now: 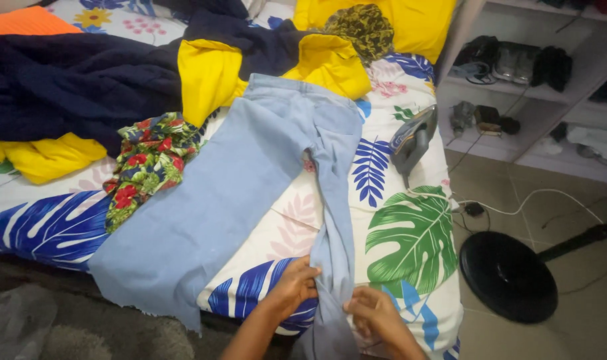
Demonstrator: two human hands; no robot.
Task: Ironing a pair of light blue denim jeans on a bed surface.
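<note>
A pair of light blue jeans [250,180] lies spread on a bed with a leaf-print sheet [410,233]. One leg lies flat and wide toward the lower left. The other leg is bunched and narrow, running down to the near edge. My left hand [295,287] grips this narrow leg from its left side. My right hand [373,317] pinches the same leg from the right, close to the bed's edge. A grey clothes iron [413,139] stands on the sheet to the right of the jeans, its white cord trailing off to the floor.
A navy and yellow garment [117,80], a red floral cloth [147,163] and a yellow pillow [410,23] lie on the bed. A round black fan base [508,277] sits on the tiled floor at right. White shelves [543,100] hold shoes.
</note>
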